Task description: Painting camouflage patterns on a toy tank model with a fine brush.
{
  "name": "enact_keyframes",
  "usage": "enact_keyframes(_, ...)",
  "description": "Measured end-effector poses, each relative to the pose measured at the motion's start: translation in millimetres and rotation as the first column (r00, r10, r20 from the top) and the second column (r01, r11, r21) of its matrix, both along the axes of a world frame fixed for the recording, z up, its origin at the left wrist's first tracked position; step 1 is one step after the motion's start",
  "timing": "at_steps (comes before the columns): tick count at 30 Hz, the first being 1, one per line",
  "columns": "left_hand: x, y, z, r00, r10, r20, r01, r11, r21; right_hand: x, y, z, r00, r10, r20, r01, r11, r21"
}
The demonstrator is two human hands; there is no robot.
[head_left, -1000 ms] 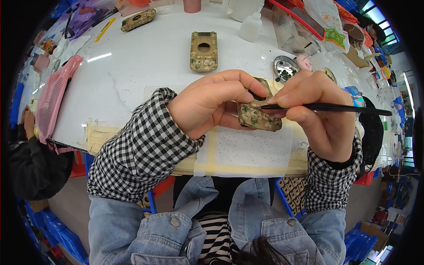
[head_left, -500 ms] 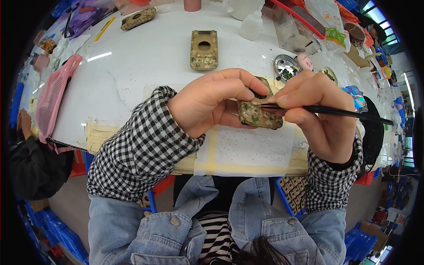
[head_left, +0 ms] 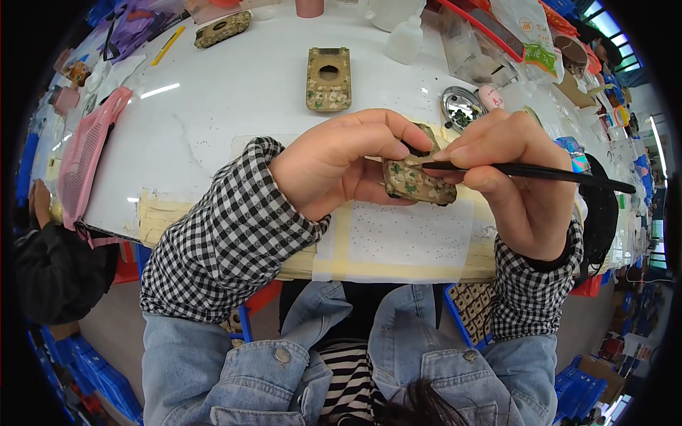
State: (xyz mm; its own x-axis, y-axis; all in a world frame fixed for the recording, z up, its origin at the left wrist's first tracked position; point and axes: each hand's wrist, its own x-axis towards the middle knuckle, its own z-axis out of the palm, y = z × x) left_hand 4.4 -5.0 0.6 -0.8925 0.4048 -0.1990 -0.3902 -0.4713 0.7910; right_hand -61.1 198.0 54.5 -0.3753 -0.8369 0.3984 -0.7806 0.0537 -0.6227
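My left hand (head_left: 334, 160) is closed around a camouflage-painted model tank hull (head_left: 419, 186), thumb and fingers on its left end. The hull is tilted above a white paper sheet with tiny dark specks. In my right hand (head_left: 524, 145) a pair of slim black tweezers (head_left: 554, 172) is pinched between thumb and fingers. Their tips touch or nearly touch the hull's upper face; any part between them is too small to make out. Another camouflage hull (head_left: 329, 94) with a round hole lies flat beyond my hands.
A third hull (head_left: 223, 30) lies at the back left by a yellow pencil-like stick (head_left: 168, 47). A round dish (head_left: 460, 112) with small dark green bits stands beyond my right hand. A white squeeze bottle (head_left: 405, 41) is behind. A pink mesh basket (head_left: 92, 160) stands left.
The tweezers have turned a little, their rear end rising slightly, and the right fingers have shifted with them. The held hull has tilted slightly; the left hand has barely moved.
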Motion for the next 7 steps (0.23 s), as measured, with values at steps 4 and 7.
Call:
enact_keyframes(4, -0.7, 0.0, -1.1, 1.000, 0.001, 0.013, -0.001, 1.000, 0.002, -0.4, -0.3, -0.4, 1.000, 0.008, -0.001, -0.008, 1.000, 0.003)
enact_keyframes(7, -0.7, -0.1, -2.6, 1.000, 0.004, 0.016, -0.004, 1.000, 0.006, -0.5, -0.2, -0.6, 1.000, 0.007, -0.007, -0.007, 1.000, 0.012)
